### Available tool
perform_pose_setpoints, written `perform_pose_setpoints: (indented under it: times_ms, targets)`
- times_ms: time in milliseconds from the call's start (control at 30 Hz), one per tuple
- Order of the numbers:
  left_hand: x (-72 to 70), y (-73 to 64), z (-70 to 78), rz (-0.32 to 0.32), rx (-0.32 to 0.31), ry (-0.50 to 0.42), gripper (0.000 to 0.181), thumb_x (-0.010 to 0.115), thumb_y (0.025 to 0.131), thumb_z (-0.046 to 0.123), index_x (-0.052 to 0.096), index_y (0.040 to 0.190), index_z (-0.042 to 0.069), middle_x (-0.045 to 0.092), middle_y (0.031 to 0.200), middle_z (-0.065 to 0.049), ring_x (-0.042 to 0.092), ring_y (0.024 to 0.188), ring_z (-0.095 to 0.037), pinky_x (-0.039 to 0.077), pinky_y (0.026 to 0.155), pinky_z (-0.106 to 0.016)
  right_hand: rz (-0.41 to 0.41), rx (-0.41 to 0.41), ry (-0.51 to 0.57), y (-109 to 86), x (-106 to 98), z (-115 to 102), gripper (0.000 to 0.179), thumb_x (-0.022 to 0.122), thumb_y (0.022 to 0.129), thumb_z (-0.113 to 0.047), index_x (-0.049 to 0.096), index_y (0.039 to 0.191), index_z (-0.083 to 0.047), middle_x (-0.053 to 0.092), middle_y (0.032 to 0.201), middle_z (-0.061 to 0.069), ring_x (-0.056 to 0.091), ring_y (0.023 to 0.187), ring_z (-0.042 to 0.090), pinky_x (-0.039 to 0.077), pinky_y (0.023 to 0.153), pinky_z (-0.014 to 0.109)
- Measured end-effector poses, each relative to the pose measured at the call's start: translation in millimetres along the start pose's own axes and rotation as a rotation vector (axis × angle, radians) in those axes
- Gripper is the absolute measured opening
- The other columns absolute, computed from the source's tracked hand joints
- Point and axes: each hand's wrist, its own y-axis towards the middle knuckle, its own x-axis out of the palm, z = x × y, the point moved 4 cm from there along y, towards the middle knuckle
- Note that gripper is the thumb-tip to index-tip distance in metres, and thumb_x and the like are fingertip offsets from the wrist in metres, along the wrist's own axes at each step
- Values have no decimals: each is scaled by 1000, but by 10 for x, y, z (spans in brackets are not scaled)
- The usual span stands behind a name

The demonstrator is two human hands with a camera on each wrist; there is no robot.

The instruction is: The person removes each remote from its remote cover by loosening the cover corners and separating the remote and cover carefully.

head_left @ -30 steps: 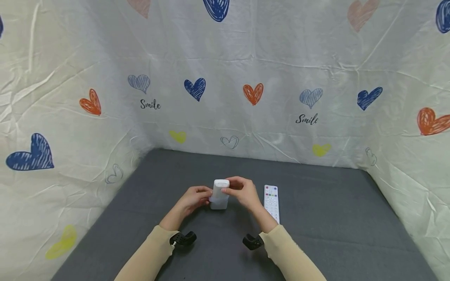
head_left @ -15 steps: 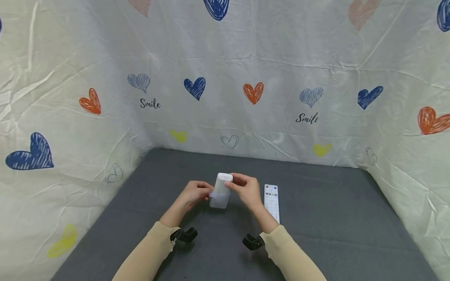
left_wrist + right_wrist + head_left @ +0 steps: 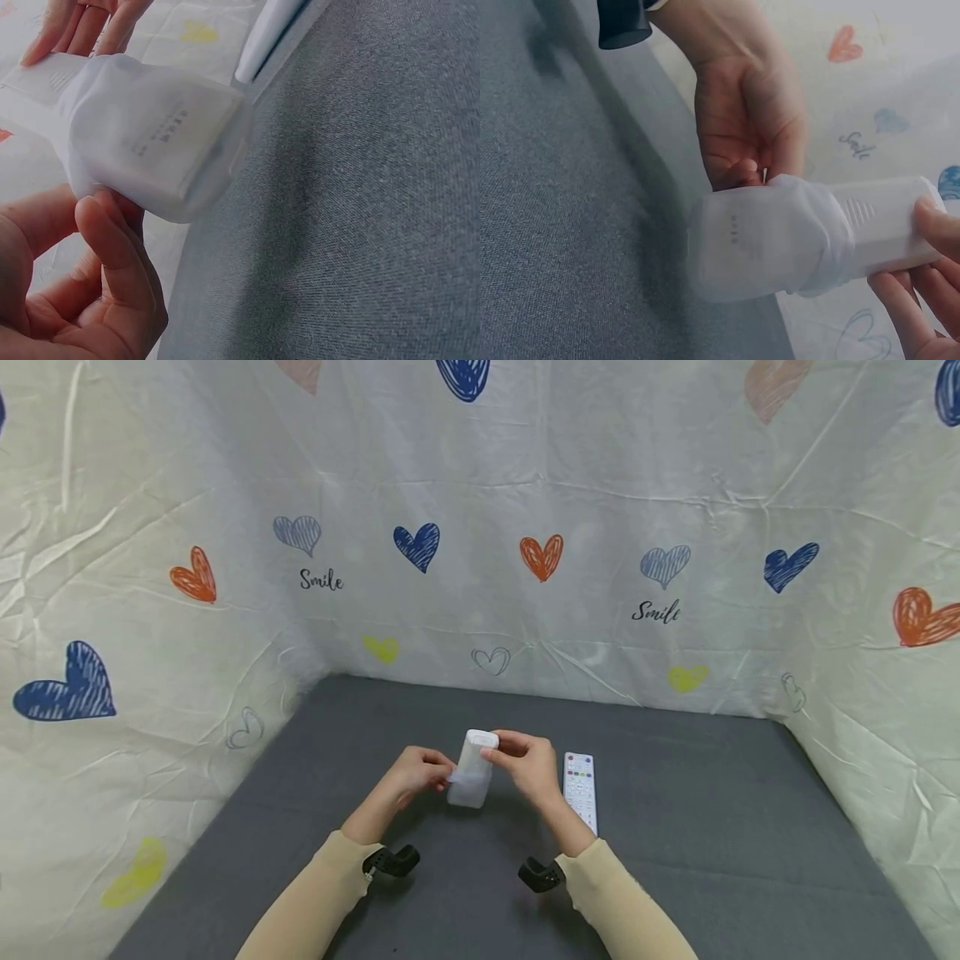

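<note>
A white remote control (image 3: 889, 214), with ridges like a battery cover's on its face, sits partly inside a frosted translucent sleeve (image 3: 765, 240). The sleeve wraps its lower part and bunches into folds around the middle; small print shows through. My right hand (image 3: 529, 768) grips the bare upper end between thumb and fingers. On the other side, my left hand (image 3: 415, 777) pinches the sleeve's edge between thumb and forefinger, clear in the left wrist view at the sleeve (image 3: 150, 142). Both are held tilted just over the grey cloth.
Another white remote control (image 3: 580, 789) with many buttons lies face up on the grey tabletop (image 3: 697, 827), right beside my right forearm. Pale curtains (image 3: 480, 468) printed with hearts enclose the table at the back and both sides. Black bands (image 3: 542, 875) sit at the wrists.
The remote control has risen and tilted slightly rightward with my right hand, and more of its bare upper part shows above the sleeve. The left hand has kept its pinch, lifting a little.
</note>
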Motion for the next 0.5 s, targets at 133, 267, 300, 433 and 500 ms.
perform_pose_setpoints:
  times_ms: [133,267,300,433,500]
  targets:
    - [-6,-16,-4,-13,8,9,17,59,85,-2,66,95,-13,60,68,-3,55,59,-11,50,59,-25,11,-6,7,-2,5,-1,30,74,79,-3,68,107,7,69,102,23,67,93,32,56,73,30]
    - [-16,-25,-12,-13,11,14,16,60,85,-1,66,95,-12,60,70,-3,56,60,-11,50,60,-26,12,2,10,5,10,15,30,75,79,-3,69,106,6,69,102,23,67,94,32,56,74,30]
    - [-19,-28,-14,-11,10,15,16,60,85,-1,66,95,-12,60,70,-3,56,60,-11,51,60,-26,11,6,15,21,13,59,30,75,78,-4,69,106,6,69,102,23,67,94,32,56,74,31]
    - [-23,-34,-14,7,-4,8,16,60,85,-1,66,95,-12,60,71,-4,55,60,-11,50,60,-27,18,15,29,100,28,268,32,77,77,-7,70,107,2,70,103,20,68,94,29,56,74,29]
    - [-25,-28,-11,25,-10,3,15,60,85,0,67,94,-11,61,71,-4,55,60,-12,51,60,-27,24,13,30,139,35,364,33,78,77,-10,70,107,1,71,103,18,68,93,26,56,74,29]
